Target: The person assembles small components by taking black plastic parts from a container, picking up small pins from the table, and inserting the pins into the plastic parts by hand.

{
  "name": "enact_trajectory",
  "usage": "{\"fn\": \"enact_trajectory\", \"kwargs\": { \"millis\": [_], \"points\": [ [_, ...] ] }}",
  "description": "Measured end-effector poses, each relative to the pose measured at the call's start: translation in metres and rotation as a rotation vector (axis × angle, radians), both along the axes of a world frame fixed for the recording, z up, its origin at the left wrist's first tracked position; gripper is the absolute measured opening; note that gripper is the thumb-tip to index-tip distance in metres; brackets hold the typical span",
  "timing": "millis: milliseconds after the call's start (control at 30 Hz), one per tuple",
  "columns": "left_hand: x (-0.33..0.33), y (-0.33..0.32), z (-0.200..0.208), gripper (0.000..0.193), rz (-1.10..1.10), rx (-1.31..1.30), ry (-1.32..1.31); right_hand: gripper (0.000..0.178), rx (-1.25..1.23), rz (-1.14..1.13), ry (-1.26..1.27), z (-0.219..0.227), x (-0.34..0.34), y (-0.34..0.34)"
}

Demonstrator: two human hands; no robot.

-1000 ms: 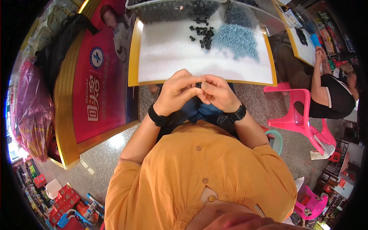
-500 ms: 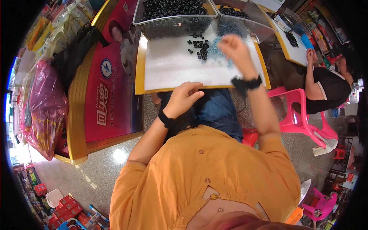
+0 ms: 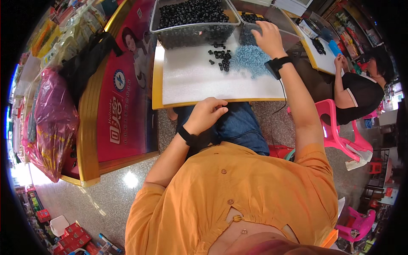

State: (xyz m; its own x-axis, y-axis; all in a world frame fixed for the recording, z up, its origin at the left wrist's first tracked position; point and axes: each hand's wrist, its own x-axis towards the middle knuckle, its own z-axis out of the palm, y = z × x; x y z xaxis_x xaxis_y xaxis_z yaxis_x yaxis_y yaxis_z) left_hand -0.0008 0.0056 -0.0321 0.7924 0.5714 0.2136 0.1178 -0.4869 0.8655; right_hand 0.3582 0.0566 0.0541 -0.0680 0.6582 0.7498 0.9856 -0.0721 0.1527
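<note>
My left hand point(image 3: 207, 114) rests at the front edge of the white-topped table point(image 3: 187, 85), thumb and fingers drawn close; anything between the fingertips is too small to make out. Over the right-hand clear bin point(image 3: 288, 34), my right hand point(image 3: 270, 39) is raised with fingers bent and apart, and nothing shows in it. Small black cylindrical pieces point(image 3: 250, 18) lie in that bin beyond the fingers. Under and beside my right wrist spreads a heap of tiny pale blue pieces point(image 3: 250, 61). Several loose black pieces point(image 3: 224, 61) lie just left of the heap.
A large clear bin point(image 3: 195, 36) full of black pieces stands at the table's back. Left is a pink counter with a gold frame point(image 3: 87, 144) and a pink plastic bag point(image 3: 55, 123). A person in black point(image 3: 361, 91) sits at the right near a pink chair point(image 3: 335, 131).
My right hand has moved away from the blue heap, up and right to the right-hand bin, exposing more of the heap. My left hand stays at the edge, thumb and fingers closer together.
</note>
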Motion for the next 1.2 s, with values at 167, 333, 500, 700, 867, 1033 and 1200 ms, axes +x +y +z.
{"fn": "enact_trajectory", "kwargs": {
  "millis": [167, 333, 500, 700, 867, 1033, 1200],
  "points": [
    [0.007, 0.004, -0.004, 0.024, -0.048, -0.082, -0.008, 0.025, -0.147, 0.235, 0.199, -0.023, -0.05, -0.009],
    [0.004, 0.005, -0.005, 0.025, -0.037, -0.131, 0.021, 0.023, -0.525, 0.237, 0.239, -0.049, -0.086, 0.02],
    [-0.001, 0.009, -0.003, 0.024, -0.007, -0.125, 0.026, 0.022, -0.703, 0.124, 0.147, -0.054, -0.088, 0.045],
    [-0.002, 0.014, -0.002, 0.025, 0.008, -0.194, -0.017, 0.021, -0.763, 0.118, 0.135, -0.051, -0.085, 0.05],
    [-0.003, 0.021, -0.003, 0.028, 0.147, -0.57, -0.231, 0.023, -0.643, 0.306, 0.652, -0.03, -0.108, 0.006],
    [-0.001, 0.021, 0.012, 0.032, 0.013, -1.072, -0.425, 0.023, -0.657, 0.836, 1.103, -0.042, -0.149, -0.083],
    [-0.005, 0.011, 0.003, 0.026, -0.294, -1.21, -0.349, 0.024, -0.71, 0.875, 1.547, -0.061, -0.17, -0.125]
  ]
}}
